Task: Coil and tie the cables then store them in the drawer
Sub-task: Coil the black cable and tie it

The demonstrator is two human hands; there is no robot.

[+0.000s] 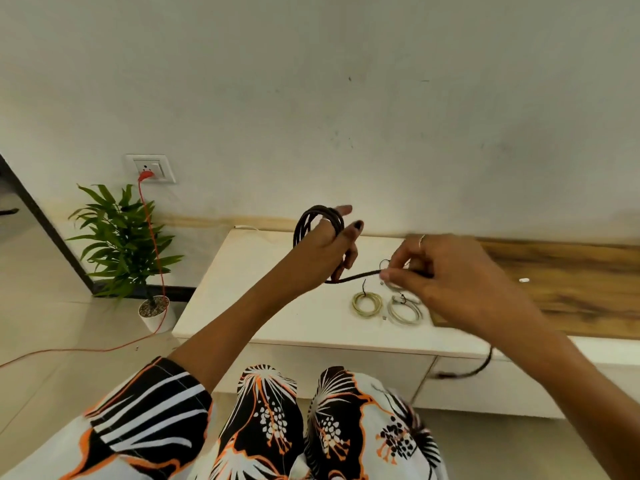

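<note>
A black cable is looped in several turns around my left hand, which is raised above the white cabinet top and grips the coil. A free length of the same cable runs right to my right hand, which pinches it. The cable's tail hangs over the cabinet's front edge, in front of the drawer front. Two coiled pale cables lie on the top: a yellowish one and a whitish one, each with a thin dark tie.
A wooden section of the cabinet top extends right, with a small white object on it. A potted plant stands at left on the floor. An orange cord runs from a wall socket down across the floor.
</note>
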